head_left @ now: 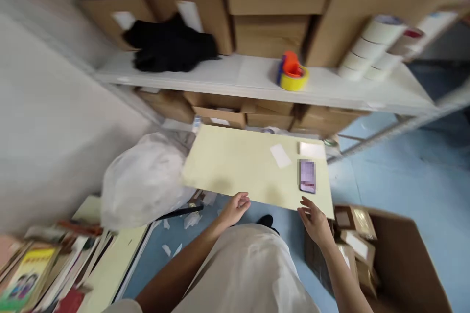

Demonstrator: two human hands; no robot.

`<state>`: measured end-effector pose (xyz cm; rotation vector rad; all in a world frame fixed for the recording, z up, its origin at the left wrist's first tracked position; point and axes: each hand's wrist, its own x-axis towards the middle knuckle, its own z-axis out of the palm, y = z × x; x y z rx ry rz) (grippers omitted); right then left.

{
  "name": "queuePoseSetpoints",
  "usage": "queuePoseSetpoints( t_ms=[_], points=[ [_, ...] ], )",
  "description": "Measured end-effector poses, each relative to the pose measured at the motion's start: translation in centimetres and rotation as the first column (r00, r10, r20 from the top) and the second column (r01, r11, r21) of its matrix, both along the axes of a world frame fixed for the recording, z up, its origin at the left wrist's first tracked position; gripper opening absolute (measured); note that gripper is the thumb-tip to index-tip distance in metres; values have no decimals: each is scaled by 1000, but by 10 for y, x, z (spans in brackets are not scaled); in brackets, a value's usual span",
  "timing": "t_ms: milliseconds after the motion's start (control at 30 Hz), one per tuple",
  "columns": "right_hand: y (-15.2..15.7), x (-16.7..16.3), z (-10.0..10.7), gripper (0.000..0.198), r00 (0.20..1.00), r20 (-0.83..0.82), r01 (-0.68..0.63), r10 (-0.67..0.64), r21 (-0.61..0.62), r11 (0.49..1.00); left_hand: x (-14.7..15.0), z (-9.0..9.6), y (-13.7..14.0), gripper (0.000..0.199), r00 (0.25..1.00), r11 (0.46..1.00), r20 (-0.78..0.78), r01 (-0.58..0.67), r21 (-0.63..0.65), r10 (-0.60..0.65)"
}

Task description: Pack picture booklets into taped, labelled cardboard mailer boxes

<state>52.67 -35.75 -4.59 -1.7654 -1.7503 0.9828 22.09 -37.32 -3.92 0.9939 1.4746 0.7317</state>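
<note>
My left hand (235, 208) is at the near edge of a pale yellow tabletop (235, 156), its fingers loosely curled and nothing visible in them. Toward the right end of that edge, my right hand (314, 220) has its fingers apart and holds nothing. Just beyond it lies a phone (307, 176) with its screen blurred out. A white slip of paper (281, 155) rests left of the phone. Behind the phone sits a small white stack, perhaps cards or labels (312, 150).
An open carton (404, 254) with small brown boxes stands at right. At left are a white plastic bag (147, 181) and books (29, 274). Tape rolls (293, 80), a black cloth (172, 44) and white rolls (370, 49) occupy the shelf (253, 76). Paper scraps litter the floor.
</note>
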Motion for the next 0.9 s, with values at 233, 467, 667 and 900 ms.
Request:
queuePoseSetpoints(
  t_ms=[233,467,667,900],
  points=[
    [37,-176,19,47,793,218,-580,569,-16,814,-122,1,-60,42,933,931,11,-358,75,358],
    [2,-337,35,44,309,174,-939,935,-101,329,-208,2,-133,38,731,728,-35,-673,133,682],
    [4,-387,35,40,-33,134,-992,990,-127,-16,-218,-6,-188,50,450,457,-91,-887,69,888],
    [33,-429,9,37,-280,100,-957,955,-108,-269,-184,18,-217,48,243,262,-254,-964,45,936]
  ],
)
